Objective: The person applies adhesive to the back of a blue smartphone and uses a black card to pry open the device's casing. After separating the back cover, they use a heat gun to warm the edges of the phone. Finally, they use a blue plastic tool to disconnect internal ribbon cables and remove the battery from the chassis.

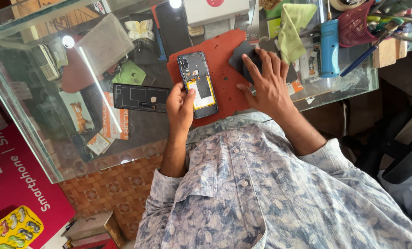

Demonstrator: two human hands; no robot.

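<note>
The left hand [180,107] closes around the lower end of an opened phone [197,84], thumb laid on its yellow battery, so the exposed inside faces up and stays steady on the red work mat [224,60] near the front edge of the glass counter [26,115]. The right hand [266,83] lies spread and flat, fingers wide, pressing on a dark grey pad [243,55] at the mat's far right edge; it grips nothing. Just left of the held phone the removed black back cover [139,97] lies inside-up on the glass, parted from the body. Toward the counter's far edge sit a yellow-green cloth [293,23], a blue cylindrical tool [329,46] and a red basket [356,25] of hand tools, all within reach of the right side. The counter is a glass display case with small boxes and an old keypad phone [44,62] showing through its top. Below it the floor is patterned brown tile [118,184].
</note>
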